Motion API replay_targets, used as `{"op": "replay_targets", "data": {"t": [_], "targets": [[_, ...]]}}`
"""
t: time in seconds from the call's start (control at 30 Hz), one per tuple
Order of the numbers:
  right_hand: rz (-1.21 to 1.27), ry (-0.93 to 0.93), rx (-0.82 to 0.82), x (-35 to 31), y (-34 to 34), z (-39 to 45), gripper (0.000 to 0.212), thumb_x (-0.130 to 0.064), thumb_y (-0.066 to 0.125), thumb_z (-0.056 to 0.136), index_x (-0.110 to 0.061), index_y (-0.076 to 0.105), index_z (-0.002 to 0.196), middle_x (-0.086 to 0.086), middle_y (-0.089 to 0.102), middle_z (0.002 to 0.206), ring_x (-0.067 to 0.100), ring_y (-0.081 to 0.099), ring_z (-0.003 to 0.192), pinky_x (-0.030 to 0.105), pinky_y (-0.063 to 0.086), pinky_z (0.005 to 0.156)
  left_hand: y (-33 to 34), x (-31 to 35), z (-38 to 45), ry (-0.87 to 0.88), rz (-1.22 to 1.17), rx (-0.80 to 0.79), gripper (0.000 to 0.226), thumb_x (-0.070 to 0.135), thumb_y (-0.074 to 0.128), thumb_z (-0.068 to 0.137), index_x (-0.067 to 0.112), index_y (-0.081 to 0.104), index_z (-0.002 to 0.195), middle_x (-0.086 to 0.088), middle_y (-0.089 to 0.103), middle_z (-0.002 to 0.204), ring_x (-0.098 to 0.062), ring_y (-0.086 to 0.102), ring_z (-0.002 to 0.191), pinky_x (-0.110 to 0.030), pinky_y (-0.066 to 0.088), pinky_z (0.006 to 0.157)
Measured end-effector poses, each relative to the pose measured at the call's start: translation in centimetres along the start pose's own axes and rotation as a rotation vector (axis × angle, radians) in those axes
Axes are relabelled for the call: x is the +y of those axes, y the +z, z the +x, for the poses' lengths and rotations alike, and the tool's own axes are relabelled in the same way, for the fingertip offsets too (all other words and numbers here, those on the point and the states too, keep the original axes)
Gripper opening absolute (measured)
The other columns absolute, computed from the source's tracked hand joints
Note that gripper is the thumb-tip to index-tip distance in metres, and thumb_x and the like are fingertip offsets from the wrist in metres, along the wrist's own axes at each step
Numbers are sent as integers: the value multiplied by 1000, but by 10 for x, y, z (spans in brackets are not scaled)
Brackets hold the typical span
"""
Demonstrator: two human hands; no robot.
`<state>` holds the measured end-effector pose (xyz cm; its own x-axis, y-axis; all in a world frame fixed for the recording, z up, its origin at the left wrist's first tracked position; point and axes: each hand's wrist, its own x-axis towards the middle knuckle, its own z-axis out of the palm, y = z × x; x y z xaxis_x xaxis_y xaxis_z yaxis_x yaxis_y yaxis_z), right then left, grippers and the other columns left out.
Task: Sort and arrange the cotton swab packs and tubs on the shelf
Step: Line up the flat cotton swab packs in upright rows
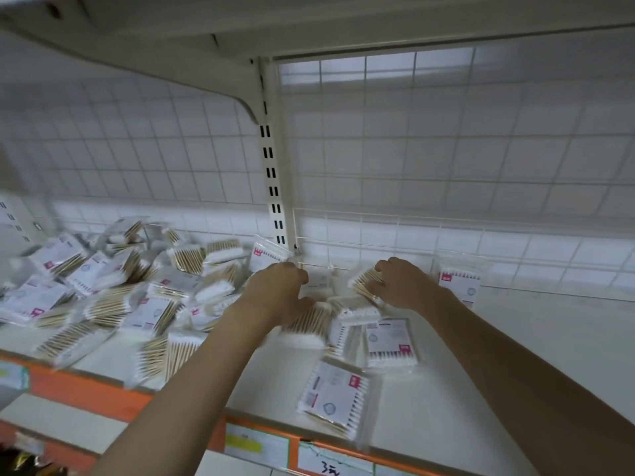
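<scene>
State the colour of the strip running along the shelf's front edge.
Orange, on the front edge strip of the white shelf; head view.

I have both bare forearms stretched forward and converging. My left hand is palm down with fingers curled downward. My right hand is just beside it, also palm down, fingers bent, a ring on one finger.
</scene>
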<state>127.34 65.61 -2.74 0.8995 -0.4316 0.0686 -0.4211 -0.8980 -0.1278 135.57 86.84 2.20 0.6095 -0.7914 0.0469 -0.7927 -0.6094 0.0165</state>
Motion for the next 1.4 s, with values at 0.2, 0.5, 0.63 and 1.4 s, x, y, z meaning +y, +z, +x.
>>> {"op": "replay_targets", "data": {"t": [0.2,0.5,0.63,1.4], "targets": [[11,105,-55,-8,6,18,48,-43,48,92,-6,43,123,15,54,120,30,53,110,34,42,88,4,7,-7,132,-46,-34,48,52,51,87,20,57,122,-3,55,122,-23,50,116,-33,42,90],[155,175,-58,-8,13,19,61,-44,57,89,-9,33,133,15,52,127,29,52,114,34,41,92,32,32,8,280,-45,-6,59,51,58,82,20,46,130,-2,51,122,-23,48,112,-34,41,89],[190,181,-64,-7,16,19,65,-44,58,88,-6,33,133,15,50,130,29,49,119,34,40,95,42,37,15,301,-47,6,43,36,56,83,20,51,122,0,54,116,-22,53,108,-34,45,88],[570,124,378,39,-100,-90,42,-19,78,73,-19,46,101,-1,60,80,8,54,63,13,43,48,-23,72,34,385,-422,310,24,12,57,85,10,55,109,0,51,94,-13,46,77,-23,32,66]]}}
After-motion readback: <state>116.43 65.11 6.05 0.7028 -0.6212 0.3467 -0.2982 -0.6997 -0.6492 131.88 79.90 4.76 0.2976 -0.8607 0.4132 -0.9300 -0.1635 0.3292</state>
